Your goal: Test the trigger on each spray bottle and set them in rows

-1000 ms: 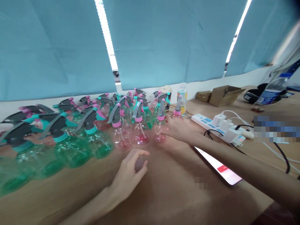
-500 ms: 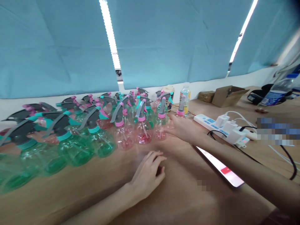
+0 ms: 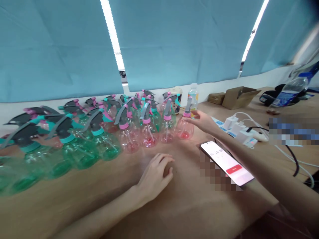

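My right hand (image 3: 204, 122) is at the rightmost pink spray bottle (image 3: 185, 130), thumb and fingers closed about its upper body just under the pink collar. This bottle stands upright on the table (image 3: 184, 199) with a little red liquid at its bottom. To its left stand a second pink spray bottle (image 3: 167, 127) and a third, clear-pink spray bottle (image 3: 149, 134) with a grey trigger. My left hand (image 3: 156, 172) lies on the table in front of the row, fingers loosely bent and apart, holding nothing.
Several green spray bottles (image 3: 82, 152) crowd the left side. A lit phone (image 3: 225, 161) lies beneath my right forearm. Beyond it are a power strip (image 3: 219, 122) with white chargers and cables, an open cardboard box (image 3: 236, 99) and a water bottle (image 3: 290, 91).
My right hand has shifted from beside the neighbouring pink bottle to the rightmost one and closed on it. More of the phone shows. My left hand stays on the table.
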Demonstrator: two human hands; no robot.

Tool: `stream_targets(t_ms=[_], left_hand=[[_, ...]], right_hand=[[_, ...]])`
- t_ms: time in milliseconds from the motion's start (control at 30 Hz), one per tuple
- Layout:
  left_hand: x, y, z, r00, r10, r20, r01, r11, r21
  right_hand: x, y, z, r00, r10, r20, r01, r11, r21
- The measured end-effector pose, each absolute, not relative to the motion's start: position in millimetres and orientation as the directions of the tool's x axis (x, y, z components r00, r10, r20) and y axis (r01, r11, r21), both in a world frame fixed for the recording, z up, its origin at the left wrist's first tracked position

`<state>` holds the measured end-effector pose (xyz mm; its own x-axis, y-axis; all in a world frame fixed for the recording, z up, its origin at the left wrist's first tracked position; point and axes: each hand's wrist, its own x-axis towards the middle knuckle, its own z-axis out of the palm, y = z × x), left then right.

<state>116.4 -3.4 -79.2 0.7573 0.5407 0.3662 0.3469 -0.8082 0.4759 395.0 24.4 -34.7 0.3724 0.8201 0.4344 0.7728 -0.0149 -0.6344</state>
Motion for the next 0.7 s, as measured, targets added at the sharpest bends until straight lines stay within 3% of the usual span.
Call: stream_targets(t_ms=[233, 433, 567, 700], left_hand=[[112, -19, -72, 0.747, 0.564, 0.35, 0.354, -0.785, 0.509], [99, -25, -56, 0.716, 0.602, 0.354, 0.346, -0.746, 0.569], [93, -23, -37, 0.635, 0.669, 0.386, 0.351, -0.695, 0.628], [86, -18, -19, 0.566, 0.75, 0.342, 0.284, -0.567, 0.773]], right_hand=[[385, 40, -38, 0.416, 0.814, 0.405, 0.688, 0.01, -0.725], [373, -8, -18, 0.415, 0.785, 0.46, 0.723, 0.023, -0.691], [336, -49, -6, 0.295, 0.836, 0.463, 0.75, 0.099, -0.654], [286, -68, -5, 0.045, 0.862, 0.505, 0.678, 0.345, -0.649]])
